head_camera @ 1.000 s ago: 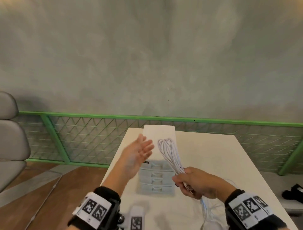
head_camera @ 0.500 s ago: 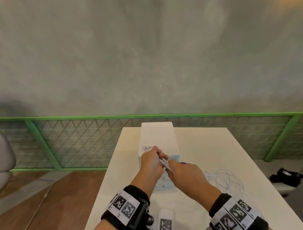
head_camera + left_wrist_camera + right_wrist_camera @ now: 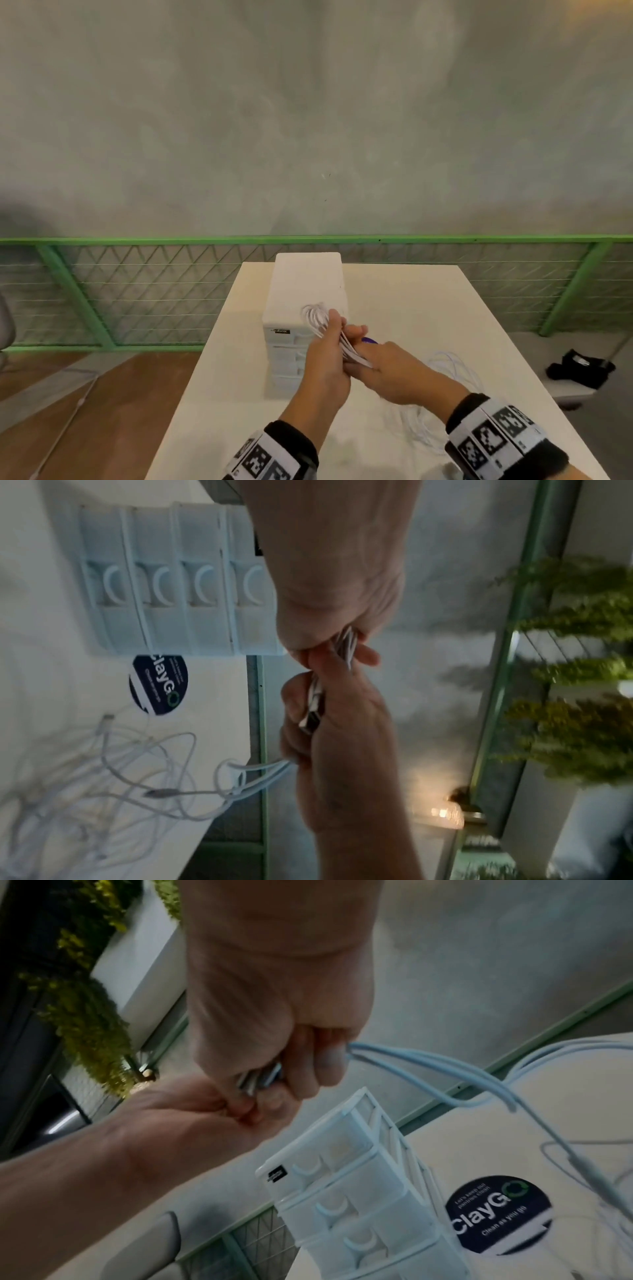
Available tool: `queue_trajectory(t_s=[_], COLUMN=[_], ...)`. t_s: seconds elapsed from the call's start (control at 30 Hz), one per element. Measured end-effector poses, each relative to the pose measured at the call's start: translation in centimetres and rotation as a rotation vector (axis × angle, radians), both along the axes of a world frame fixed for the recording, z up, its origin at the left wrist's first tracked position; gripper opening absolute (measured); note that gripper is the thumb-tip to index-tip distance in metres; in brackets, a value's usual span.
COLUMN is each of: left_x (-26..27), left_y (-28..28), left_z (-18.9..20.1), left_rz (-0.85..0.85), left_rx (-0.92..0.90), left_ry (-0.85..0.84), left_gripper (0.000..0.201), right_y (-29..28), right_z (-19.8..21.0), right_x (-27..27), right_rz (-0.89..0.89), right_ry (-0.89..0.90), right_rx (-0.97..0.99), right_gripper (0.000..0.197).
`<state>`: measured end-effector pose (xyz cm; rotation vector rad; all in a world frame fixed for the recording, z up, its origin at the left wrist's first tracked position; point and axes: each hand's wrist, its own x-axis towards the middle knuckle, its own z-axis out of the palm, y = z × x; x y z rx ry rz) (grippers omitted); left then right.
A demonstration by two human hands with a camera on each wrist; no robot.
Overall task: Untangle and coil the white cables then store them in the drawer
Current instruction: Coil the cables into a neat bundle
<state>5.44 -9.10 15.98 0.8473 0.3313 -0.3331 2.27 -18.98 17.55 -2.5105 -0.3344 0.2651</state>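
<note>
A coiled white cable point(image 3: 314, 317) is held in the air in front of the white drawer unit point(image 3: 305, 287). My left hand point(image 3: 333, 330) grips the bundle near its looped end. My right hand point(image 3: 363, 358) grips the other end just below, the two hands touching. In the left wrist view the bundle point(image 3: 345, 645) runs from my left hand point(image 3: 330, 645) into my right hand point(image 3: 308, 723), where a connector shows. In the right wrist view, strands point(image 3: 411, 1064) trail from my right hand point(image 3: 274, 1080) to the table. The unit's several drawers point(image 3: 171, 588) look closed.
More loose white cables point(image 3: 452, 368) lie tangled on the white table point(image 3: 428, 308) to the right of the unit. A round dark sticker point(image 3: 496, 1215) sits on the tabletop beside the unit. A green mesh railing point(image 3: 137, 291) runs behind, and a black object point(image 3: 579, 368) lies off to the right.
One second ago my left hand was open and apart while the right held the coil alone. The left hand has come in and closed on the coil.
</note>
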Motion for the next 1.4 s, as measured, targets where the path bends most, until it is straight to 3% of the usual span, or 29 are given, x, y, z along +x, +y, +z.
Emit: queue_trajectory(t_s=[0.07, 0.2, 0.3, 0.5, 0.63, 0.7, 0.77, 0.83, 0.9, 0.97, 1.07, 1.23, 1.3, 1.4], left_x=[-0.1, 0.2, 0.1, -0.2, 0.9, 1.2, 1.1, 0.9, 0.4, -0.2, -1.5, -1.7, -1.4, -1.5], left_y=[-1.2, -1.6, -1.4, -1.4, 0.5, 1.2, 1.2, 0.4, -0.5, -1.3, -2.2, -2.5, -2.2, -1.9], left_z=[0.4, 0.4, 0.3, -0.1, -0.1, -0.1, 0.3, 1.0, 1.7, 1.9, 2.3, 0.4, -0.1, -0.3], left_rz=[0.005, 0.061, 0.046, 0.162, 0.316, 0.358, 0.367, 0.299, 0.179, 0.087, -0.033, -0.249, -0.276, -0.272], left_rx=[-0.048, -0.079, -0.063, -0.248, -0.304, -0.219, -0.023, 0.323, 0.703, 0.89, 0.962, 0.73, 0.742, 0.82], left_ry=[-0.03, -0.112, -0.165, -0.074, -0.046, -0.036, -0.052, -0.121, -0.244, -0.405, -0.493, -0.546, -0.579, -0.654], left_gripper=[0.031, 0.035, 0.034, 0.036, 0.039, 0.04, 0.039, 0.037, 0.042, 0.05, 0.048, 0.087, 0.085, 0.066], right_y=[-1.3, -5.1, -8.6, -12.2, -13.9, -14.1, -12.8, -10.7, -8.4, -6.5, -4.5, -2.7, -2.3, -2.0], right_z=[0.0, -0.1, -0.4, -0.6, -1.3, -1.5, -1.2, -0.6, 0.6, 1.9, 3.3, 4.5, 4.3, 3.9], right_x=[0.2, 0.1, -0.2, -0.7, -1.2, -1.5, -2.1, -2.6, -2.8, -2.6, -2.0, -0.1, 0.3, 0.5], right_rz=[-0.004, -0.06, -0.146, -0.172, -0.13, -0.082, 0.059, 0.186, 0.278, 0.297, 0.244, 0.03, -0.044, -0.14], right_ry=[0.069, 0.164, 0.254, 0.267, 0.255, 0.211, 0.215, 0.224, 0.183, 0.139, 0.011, -0.164, -0.161, -0.22], right_rx=[0.076, 0.174, 0.296, 0.336, 0.202, 0.04, -0.187, -0.329, -0.391, -0.369, -0.238, -0.353, -0.353, -0.332], right_gripper=[0.024, 0.015, 0.03, 0.023, 0.02, 0.025, 0.033, 0.022, 0.029, 0.03, 0.029, 0.023, 0.022, 0.019])
